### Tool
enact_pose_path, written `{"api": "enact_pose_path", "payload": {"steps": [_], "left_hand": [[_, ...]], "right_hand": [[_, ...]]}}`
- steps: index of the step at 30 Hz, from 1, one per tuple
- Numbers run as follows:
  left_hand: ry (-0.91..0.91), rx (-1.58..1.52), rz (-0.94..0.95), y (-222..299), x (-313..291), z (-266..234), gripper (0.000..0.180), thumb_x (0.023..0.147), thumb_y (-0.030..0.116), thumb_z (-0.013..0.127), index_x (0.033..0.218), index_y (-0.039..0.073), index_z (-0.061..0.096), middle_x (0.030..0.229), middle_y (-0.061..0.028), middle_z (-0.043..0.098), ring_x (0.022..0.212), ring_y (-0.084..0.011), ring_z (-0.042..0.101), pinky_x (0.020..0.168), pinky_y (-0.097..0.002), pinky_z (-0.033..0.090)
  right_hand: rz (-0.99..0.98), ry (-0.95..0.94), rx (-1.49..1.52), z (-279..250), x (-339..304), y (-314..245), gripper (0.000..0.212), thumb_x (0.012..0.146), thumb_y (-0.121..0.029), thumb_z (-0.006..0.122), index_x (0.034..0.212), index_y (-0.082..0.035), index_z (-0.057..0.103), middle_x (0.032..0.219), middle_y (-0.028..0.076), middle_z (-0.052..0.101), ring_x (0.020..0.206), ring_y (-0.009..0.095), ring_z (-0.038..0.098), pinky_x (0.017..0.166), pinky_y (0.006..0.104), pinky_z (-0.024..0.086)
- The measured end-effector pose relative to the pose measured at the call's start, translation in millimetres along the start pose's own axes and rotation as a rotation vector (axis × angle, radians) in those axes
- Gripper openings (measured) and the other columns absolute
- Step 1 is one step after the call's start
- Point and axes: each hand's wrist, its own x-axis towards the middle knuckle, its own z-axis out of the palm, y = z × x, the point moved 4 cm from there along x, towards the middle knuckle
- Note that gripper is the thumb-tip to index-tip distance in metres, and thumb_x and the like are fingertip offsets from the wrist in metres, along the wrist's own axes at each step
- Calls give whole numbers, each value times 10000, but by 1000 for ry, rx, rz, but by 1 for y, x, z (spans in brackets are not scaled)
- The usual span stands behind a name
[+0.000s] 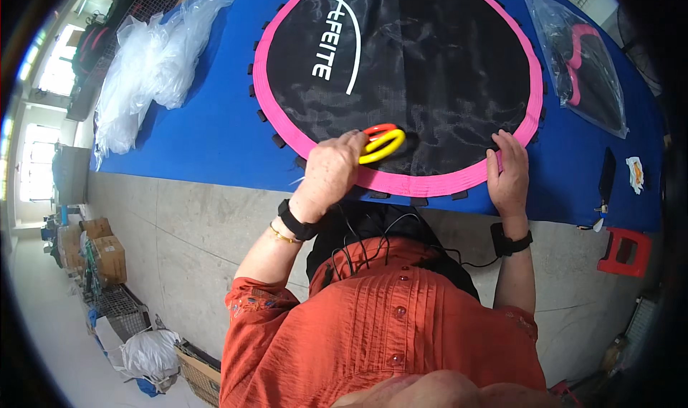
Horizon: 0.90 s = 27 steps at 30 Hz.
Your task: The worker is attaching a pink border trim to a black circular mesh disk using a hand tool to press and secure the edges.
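Note:
A round black mesh mat (451,71) with a pink stitched border and black webbing tabs lies flat in front of me; it looks like a trampoline mat. My left hand (333,165) is closed over a pair of scissors (382,147) at the mat's near left border. Their red and yellow handle loops stick out to the right over the mesh, and a thin tip shows left of the hand; the middle is hidden by my fingers. On the near right part of the border rests my right hand (509,170), thumb and fingers apart, holding nothing.
The mat lies on a blue-covered table (193,157). Crumpled clear plastic (154,64) is at the left. A clear bag with pink and black material (582,67) lies right. Near the right edge are a dark strip (607,175) and a small wrapper (635,174). A red stool (625,252) stands beyond.

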Motion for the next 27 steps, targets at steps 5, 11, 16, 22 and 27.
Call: {"api": "enact_pose_path", "payload": {"steps": [5,11,16,22,27], "left_hand": [[-72,10,-86,-5,11,2,369,872,19,611,1235,48,671,1142,-148,746,900,-319,749,801,-415,608],[-37,-38,-97,-29,15,-5,288,872,40,607,1152,62,672,979,-142,734,846,-356,728,740,-445,594],[-174,-196,47,20,-5,-3,485,779,-30,658,1258,51,669,1185,-167,740,1003,-353,737,858,-428,612],[-161,-140,52,34,3,-2,482,792,-25,659,1271,28,655,1194,-163,731,955,-337,739,829,-410,604],[-221,-104,67,29,16,2,429,817,30,683,1245,22,657,1167,-160,730,903,-336,733,790,-403,596]], "right_hand": [[8,-9,15,1,0,-1,302,970,-113,690,1259,-38,650,1314,160,664,1265,373,606,1113,478,462],[2,-9,9,-1,2,-3,299,969,-112,691,1255,-33,654,1311,169,665,1265,376,605,1113,477,464],[6,-9,12,0,2,-2,307,967,-111,693,1260,-30,654,1311,173,665,1260,379,607,1108,478,465],[-2,-5,-1,-2,2,-3,312,963,-109,695,1260,-25,650,1308,174,666,1254,380,610,1105,477,466],[8,-3,-3,-2,2,-4,307,964,-108,694,1255,-23,649,1303,176,667,1255,378,610,1109,478,464]]}}
